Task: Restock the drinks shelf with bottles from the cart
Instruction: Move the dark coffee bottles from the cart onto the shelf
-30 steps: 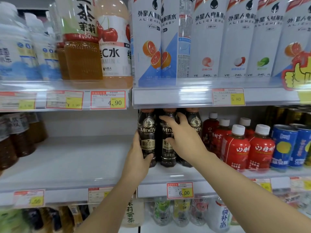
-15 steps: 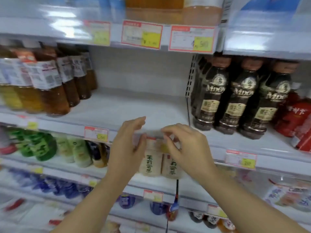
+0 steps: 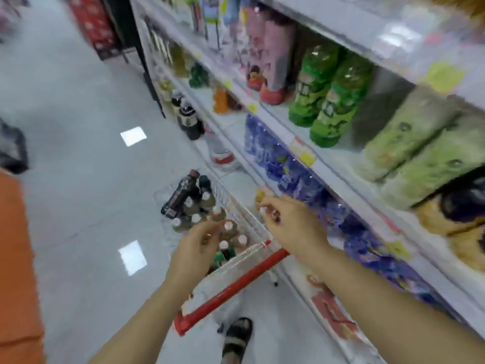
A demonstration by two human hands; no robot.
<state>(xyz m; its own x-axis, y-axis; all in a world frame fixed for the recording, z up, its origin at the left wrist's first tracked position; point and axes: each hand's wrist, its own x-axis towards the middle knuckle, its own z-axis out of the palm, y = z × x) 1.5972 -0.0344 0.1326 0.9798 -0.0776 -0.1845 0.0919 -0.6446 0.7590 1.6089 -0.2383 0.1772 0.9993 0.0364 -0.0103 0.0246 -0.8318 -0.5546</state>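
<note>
Bottles with white caps [image 3: 195,219] stand packed in the red-handled wire cart [image 3: 231,288], a dark brown plastic bottle [image 3: 181,195] lying loose on top, under the loosely curled, seemingly empty left hand [image 3: 196,248] and right hand [image 3: 294,227]; a hasty grab could dislodge it.

- the whole view is motion-smeared; labels on the shelf bottles [image 3: 336,106] from 12 to 3 o'clock cannot be read.
- price tags [image 3: 307,157] along the shelf edge are yellow smudges, with illegible figures.
- left hand [image 3: 195,250], just below centre, covers some of the cart bottles [image 3: 181,195]; whether its fingers touch a cap cannot be told.
- right hand [image 3: 294,224]: fingertips blurred, grip unclear.
- cart [image 3: 231,290]: wire walls washed out, partly hidden behind the left wrist.
- orange shape [image 3: 15,258] at 9 o'clock, cut by the edge, unidentifiable.
- sandalled foot [image 3: 237,337] at 6 o'clock, cut off by the bottom edge.
</note>
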